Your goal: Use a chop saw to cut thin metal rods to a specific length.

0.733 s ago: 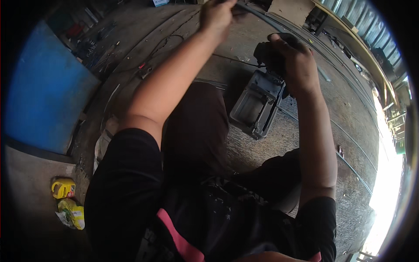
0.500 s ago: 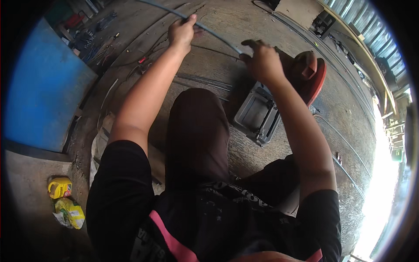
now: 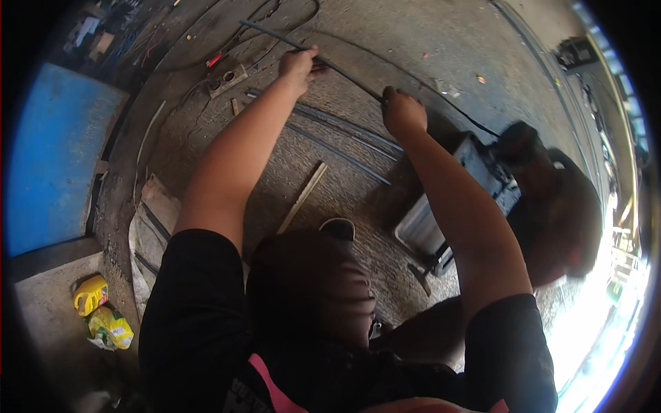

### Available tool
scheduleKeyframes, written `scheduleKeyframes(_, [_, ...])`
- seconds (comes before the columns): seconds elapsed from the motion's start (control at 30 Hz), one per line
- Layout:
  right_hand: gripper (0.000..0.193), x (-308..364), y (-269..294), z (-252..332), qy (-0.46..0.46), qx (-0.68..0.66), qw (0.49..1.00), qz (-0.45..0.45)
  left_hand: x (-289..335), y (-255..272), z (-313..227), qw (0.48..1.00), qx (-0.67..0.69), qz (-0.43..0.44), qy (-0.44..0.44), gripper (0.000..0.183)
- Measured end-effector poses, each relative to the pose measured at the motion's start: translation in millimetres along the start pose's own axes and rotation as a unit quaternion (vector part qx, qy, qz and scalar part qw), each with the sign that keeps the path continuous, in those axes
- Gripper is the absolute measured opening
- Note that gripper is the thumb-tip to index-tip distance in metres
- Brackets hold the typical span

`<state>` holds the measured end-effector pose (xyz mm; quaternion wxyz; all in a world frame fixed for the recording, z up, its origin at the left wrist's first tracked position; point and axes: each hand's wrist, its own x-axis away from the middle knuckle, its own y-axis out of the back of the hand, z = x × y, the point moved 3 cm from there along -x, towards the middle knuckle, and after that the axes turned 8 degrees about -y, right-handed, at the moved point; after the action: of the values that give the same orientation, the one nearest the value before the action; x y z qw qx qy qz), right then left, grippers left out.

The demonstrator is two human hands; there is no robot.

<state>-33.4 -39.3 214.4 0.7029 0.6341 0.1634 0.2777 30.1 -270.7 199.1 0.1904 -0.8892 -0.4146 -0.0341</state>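
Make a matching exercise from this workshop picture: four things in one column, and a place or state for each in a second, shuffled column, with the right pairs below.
Things
1. thin metal rod
2. yellow jug
3. blue panel
4. wooden stick

Places or states
A. along the left edge of the view
B. held by the left hand and the right hand
C. flat on the floor between the forearms
D. lower left, on the concrete slab

Pairs: 1-B, 2-D, 3-A, 4-C
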Motion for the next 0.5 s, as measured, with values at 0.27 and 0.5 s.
scheduleKeyframes(0.27, [0.027, -73, -108, -17, 0.037, 0.062, 0.996, 0.052, -96, 22, 122, 0.974, -0.204, -0.091, 0.034, 0.024])
scheduleKeyframes(0.5, [0.021, -100, -147, -15, 0.059, 0.025, 0.994, 0.083, -138, 40, 151, 0.866, -0.493, -0.075, 0.028, 0.053])
